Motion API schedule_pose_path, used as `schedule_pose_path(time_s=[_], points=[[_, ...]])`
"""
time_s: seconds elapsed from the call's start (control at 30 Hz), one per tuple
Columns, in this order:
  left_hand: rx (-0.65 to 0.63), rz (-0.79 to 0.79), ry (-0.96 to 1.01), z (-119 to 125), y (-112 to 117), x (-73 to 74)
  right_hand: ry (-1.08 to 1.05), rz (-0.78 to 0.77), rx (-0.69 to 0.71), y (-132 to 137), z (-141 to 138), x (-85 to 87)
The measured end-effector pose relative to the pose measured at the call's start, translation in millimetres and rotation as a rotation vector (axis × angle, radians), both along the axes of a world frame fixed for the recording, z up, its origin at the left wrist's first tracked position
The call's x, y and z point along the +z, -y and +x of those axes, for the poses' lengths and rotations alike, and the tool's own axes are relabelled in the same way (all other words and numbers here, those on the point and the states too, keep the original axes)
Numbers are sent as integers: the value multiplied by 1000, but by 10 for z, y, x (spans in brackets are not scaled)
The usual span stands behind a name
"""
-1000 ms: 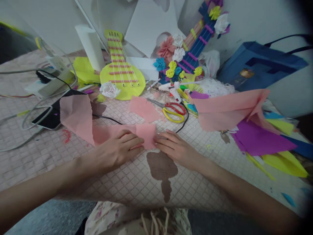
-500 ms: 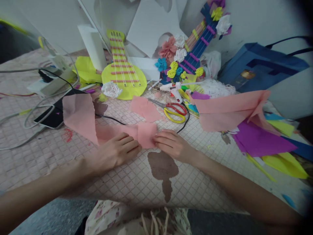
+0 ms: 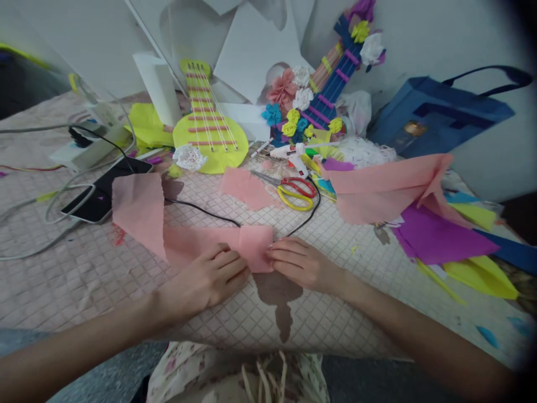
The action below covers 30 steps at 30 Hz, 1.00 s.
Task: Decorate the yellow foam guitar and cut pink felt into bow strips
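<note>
A long strip of pink crepe paper lies across the table in front of me, its right end folded over into a flat square and its left part bent up and back. My left hand is closed at the strip's lower edge, just left of the folded square, with the fingertips curled on the paper. At the square's right edge, my right hand pinches the pink paper between thumb and fingers. Behind the strip lies a loose pink scrap, beside scissors with red and yellow handles.
A yellow paper guitar and a blue flower-covered guitar lean at the back. A white glue gun lies behind the scissors. Left are a black phone and cables; right, pink crepe paper, purple paper and a blue bag.
Both hands and the folded strip have come slightly nearer to me. The folded square lies straighter, and more of the black cable shows behind it.
</note>
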State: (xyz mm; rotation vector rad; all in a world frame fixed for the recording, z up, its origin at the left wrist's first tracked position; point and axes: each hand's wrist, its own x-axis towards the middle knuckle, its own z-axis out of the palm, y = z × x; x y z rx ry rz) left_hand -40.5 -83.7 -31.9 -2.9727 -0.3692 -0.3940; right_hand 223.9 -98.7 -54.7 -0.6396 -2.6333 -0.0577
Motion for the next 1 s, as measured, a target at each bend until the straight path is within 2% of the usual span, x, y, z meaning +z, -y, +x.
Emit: schedule_pose_path(time_s=[0.2,0.43,0.53,0.63,0.77,0.87,1.0], points=[[-18,-75,64,41,-1,-26,31,-115,-324,-177,78,17],[-15,-111,118,77,139,-111,44,-68,-421,-502,139,23],[-6,-95,113,84,168,-135,35,-87,-417,-530,154,12],[2,-91,111,79,176,-136,-32,-97,-375,-374,154,25],[3,-132,106,77,174,-135,-123,-122,-300,9,87,115],[0,-155,108,79,180,-137,17,-212,-228,247,16,161],[-38,-164,120,19,202,-125,215,-273,-133,376,-2,101]])
